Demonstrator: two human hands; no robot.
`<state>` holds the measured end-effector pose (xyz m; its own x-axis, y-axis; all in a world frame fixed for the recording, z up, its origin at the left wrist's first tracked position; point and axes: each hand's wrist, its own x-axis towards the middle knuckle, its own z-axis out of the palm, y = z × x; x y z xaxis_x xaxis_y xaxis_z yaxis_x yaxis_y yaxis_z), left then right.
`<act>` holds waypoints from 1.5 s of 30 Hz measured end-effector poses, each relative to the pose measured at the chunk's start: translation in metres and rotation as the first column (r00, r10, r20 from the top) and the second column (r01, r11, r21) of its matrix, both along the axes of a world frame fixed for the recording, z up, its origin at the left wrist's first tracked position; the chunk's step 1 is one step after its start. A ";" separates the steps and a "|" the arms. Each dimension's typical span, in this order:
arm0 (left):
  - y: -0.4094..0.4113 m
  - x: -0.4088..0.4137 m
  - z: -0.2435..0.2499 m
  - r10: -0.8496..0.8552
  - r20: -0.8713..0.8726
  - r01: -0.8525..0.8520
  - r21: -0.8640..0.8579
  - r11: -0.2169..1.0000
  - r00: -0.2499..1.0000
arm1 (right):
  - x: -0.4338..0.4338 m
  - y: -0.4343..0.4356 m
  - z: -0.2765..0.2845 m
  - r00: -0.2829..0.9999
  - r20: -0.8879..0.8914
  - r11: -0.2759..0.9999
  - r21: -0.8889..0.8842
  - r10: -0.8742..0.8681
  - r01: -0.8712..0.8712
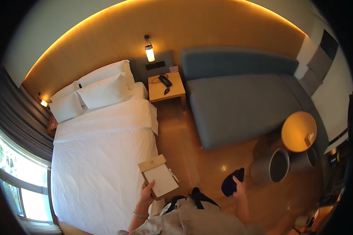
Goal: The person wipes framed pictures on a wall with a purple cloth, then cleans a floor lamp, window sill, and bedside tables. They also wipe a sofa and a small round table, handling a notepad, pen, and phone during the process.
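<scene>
My left hand (pixel 147 192) grips the lower left corner of a notepad (pixel 163 180) on a brown backing board, with its thumb on the white paper. A tan band with a printed emblem crosses the top of the pad, and a pen (pixel 173 175) is held along its right side. Out to the right, my right hand (pixel 239 188) pinches a flat, dark purple, rounded item (pixel 233 182), perhaps a cloth pouch or an eye mask. Both hands are held in front of my body, the left beside the bed's edge and the right above the wooden floor.
A white-covered bed (pixel 103 158) with several pillows (pixel 104 91) lies at left. Between it and a grey daybed (pixel 244 105) stands a wooden nightstand (pixel 164 93) bearing a black telephone (pixel 165 80). At right are a round table (pixel 297 129) and two cylindrical stools (pixel 270 167).
</scene>
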<state>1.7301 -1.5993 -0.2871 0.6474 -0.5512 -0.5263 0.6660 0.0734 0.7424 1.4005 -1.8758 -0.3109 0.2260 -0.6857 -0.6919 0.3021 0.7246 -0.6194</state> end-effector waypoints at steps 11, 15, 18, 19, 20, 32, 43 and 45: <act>-0.155 0.237 -0.049 0.165 0.091 -0.164 -0.018 0.986 0.982 | 0.342 -0.223 -0.014 0.923 0.045 0.901 -0.242 0.382 -0.361; -0.256 0.333 -0.061 0.039 0.005 -0.038 -0.058 0.998 0.999 | 0.396 -0.278 -0.018 0.952 -0.034 0.945 -0.117 0.305 -0.307; -0.316 0.401 -0.058 0.014 -0.001 -0.014 -0.044 0.999 1.000 | 0.434 -0.307 -0.015 0.958 -0.047 0.954 -0.082 0.284 -0.287; -0.340 0.420 -0.063 -0.013 -0.004 0.013 -0.046 0.999 1.000 | 0.439 -0.321 -0.020 0.965 -0.058 0.963 -0.079 0.255 -0.259; -0.365 0.437 -0.068 -0.039 -0.007 0.039 -0.049 0.998 0.999 | 0.447 -0.336 -0.026 0.972 -0.069 0.970 -0.075 0.227 -0.232; -0.715 0.525 -0.206 -0.494 -0.182 0.527 0.293 0.798 0.850 | 0.550 -0.536 -0.146 0.987 -0.147 0.984 0.170 0.072 -0.046; -1.023 0.456 -0.484 -0.925 -0.002 0.896 0.248 0.368 0.380 | 0.480 -0.490 -0.287 0.894 -0.443 0.923 0.310 -0.072 0.228; -1.048 0.442 -0.530 -0.938 0.082 0.862 0.372 0.344 0.338 | 0.473 -0.473 -0.300 0.882 -0.464 0.904 0.339 -0.080 0.260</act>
